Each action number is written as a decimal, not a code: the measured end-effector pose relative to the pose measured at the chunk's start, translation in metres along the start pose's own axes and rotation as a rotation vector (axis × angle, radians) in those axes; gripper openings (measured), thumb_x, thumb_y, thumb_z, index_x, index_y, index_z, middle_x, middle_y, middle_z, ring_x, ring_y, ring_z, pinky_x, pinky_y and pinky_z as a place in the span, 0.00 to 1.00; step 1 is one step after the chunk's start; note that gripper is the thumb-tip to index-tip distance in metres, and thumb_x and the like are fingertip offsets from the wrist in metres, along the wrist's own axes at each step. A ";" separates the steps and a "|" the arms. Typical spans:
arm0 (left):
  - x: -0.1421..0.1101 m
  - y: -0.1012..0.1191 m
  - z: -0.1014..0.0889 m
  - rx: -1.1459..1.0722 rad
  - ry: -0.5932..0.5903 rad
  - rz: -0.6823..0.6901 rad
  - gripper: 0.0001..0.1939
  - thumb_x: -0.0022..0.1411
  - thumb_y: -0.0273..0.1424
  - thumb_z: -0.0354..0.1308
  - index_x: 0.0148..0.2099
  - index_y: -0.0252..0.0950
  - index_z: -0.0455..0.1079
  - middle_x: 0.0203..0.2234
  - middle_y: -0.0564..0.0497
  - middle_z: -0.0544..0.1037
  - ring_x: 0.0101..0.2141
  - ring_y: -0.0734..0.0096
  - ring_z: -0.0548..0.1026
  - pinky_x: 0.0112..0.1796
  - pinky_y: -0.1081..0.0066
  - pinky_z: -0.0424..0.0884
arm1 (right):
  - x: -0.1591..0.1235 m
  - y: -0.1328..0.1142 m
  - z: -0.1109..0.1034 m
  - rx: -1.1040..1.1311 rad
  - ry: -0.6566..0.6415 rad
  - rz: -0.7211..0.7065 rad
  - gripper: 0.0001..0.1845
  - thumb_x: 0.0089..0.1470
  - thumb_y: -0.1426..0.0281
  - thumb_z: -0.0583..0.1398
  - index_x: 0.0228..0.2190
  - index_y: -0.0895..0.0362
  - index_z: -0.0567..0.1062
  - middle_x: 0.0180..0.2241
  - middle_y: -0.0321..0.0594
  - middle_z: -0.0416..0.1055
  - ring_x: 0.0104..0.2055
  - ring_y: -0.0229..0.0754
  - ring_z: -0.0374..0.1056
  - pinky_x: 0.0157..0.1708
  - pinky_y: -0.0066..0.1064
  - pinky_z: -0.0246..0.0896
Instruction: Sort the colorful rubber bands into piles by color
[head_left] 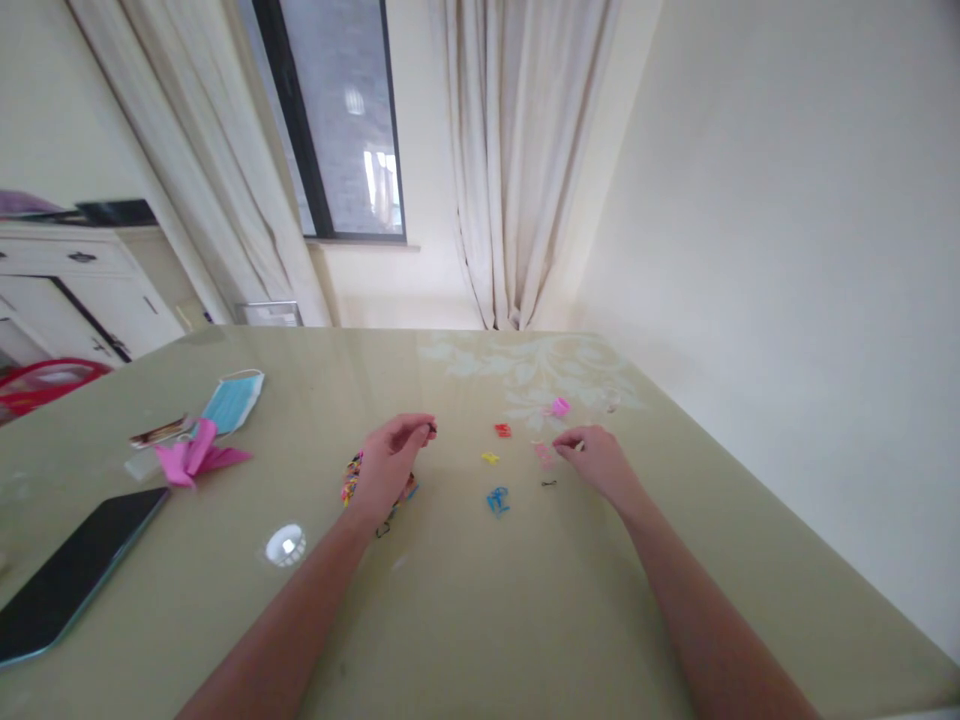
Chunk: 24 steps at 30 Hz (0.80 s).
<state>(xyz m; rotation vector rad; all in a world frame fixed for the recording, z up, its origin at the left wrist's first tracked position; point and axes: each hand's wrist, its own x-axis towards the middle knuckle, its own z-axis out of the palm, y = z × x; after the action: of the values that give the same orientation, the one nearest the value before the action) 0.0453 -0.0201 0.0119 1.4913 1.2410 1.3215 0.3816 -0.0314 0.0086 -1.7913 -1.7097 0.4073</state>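
My left hand is closed in a pinch, with a small dark thing at its fingertips, too small to name. Under and beside that hand lies a pile of small multicoloured pieces, partly hidden by it. My right hand is also pinched; what its fingertips hold, if anything, I cannot make out. Close to its fingertips are a pale pink group of pieces and a small dark piece. Between the hands sit small groups of red pieces, yellow pieces and blue pieces.
A pink ring-like object lies beyond my right hand. On the left of the glossy table are a black-screened tablet or phone, a folded pink paper shape and a blue face mask. A wall borders the right side.
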 end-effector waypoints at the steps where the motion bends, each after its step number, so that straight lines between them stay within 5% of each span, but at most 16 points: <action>1: -0.002 0.004 0.002 -0.094 -0.015 -0.030 0.19 0.62 0.47 0.64 0.45 0.37 0.78 0.39 0.45 0.86 0.40 0.64 0.83 0.44 0.65 0.78 | -0.001 -0.005 0.000 0.007 0.029 -0.038 0.09 0.51 0.71 0.64 0.28 0.52 0.86 0.30 0.44 0.83 0.29 0.46 0.72 0.35 0.38 0.66; 5: -0.015 0.014 0.014 -0.363 -0.103 -0.134 0.22 0.57 0.47 0.71 0.45 0.35 0.79 0.41 0.43 0.86 0.38 0.66 0.83 0.37 0.70 0.77 | -0.017 -0.039 0.010 0.167 0.109 -0.286 0.10 0.60 0.66 0.63 0.36 0.53 0.85 0.30 0.42 0.80 0.26 0.41 0.67 0.32 0.34 0.64; 11: -0.033 0.018 0.036 -0.461 -0.226 -0.139 0.17 0.57 0.42 0.72 0.42 0.35 0.79 0.35 0.48 0.84 0.33 0.73 0.78 0.33 0.74 0.71 | -0.051 -0.084 0.039 0.397 0.015 -0.543 0.16 0.60 0.60 0.69 0.46 0.54 0.81 0.38 0.41 0.80 0.27 0.36 0.66 0.28 0.29 0.63; 16: -0.040 0.018 0.045 -0.473 -0.254 -0.134 0.15 0.59 0.41 0.71 0.39 0.36 0.78 0.29 0.53 0.79 0.30 0.75 0.72 0.33 0.75 0.68 | -0.061 -0.089 0.049 0.398 0.094 -0.568 0.05 0.64 0.66 0.65 0.39 0.54 0.81 0.33 0.39 0.80 0.27 0.37 0.70 0.29 0.29 0.63; 24: -0.036 0.021 0.040 -0.273 -0.292 -0.094 0.17 0.60 0.45 0.67 0.39 0.36 0.77 0.29 0.52 0.78 0.31 0.71 0.73 0.34 0.71 0.70 | -0.061 -0.093 0.036 0.443 0.159 -0.530 0.07 0.64 0.70 0.63 0.37 0.55 0.84 0.29 0.38 0.79 0.27 0.37 0.68 0.29 0.29 0.63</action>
<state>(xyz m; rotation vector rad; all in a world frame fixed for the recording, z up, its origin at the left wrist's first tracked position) 0.0883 -0.0580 0.0168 1.3560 0.8937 1.1140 0.2798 -0.0855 0.0268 -0.9868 -1.7330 0.3620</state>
